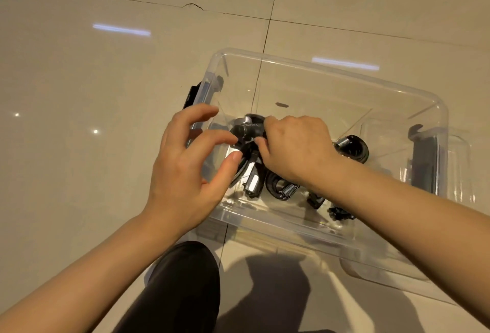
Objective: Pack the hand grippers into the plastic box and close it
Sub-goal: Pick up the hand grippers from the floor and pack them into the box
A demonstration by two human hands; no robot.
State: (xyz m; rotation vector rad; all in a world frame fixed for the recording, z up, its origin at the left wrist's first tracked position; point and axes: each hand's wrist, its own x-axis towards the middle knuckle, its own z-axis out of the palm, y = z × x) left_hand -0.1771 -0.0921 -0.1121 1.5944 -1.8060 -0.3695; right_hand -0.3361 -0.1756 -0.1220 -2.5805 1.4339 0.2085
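Observation:
A clear plastic box (331, 80) stands open on the tiled floor, with black latches on its left and right ends. Several black hand grippers with metal springs lie inside it; one (282, 189) rests near the front wall and another (351, 148) to the right. My right hand (294, 147) reaches into the box and grips a black hand gripper (245, 131) at the left side. My left hand (191, 163) hovers over the box's left wall with fingers spread and loosely curled, holding nothing; whether its fingertips touch that gripper I cannot tell.
The clear lid (384, 274) lies on the floor under and beside the box's front right. My knee in dark trousers (185, 279) is just below the box. Glossy beige floor tiles (106, 67) surround everything.

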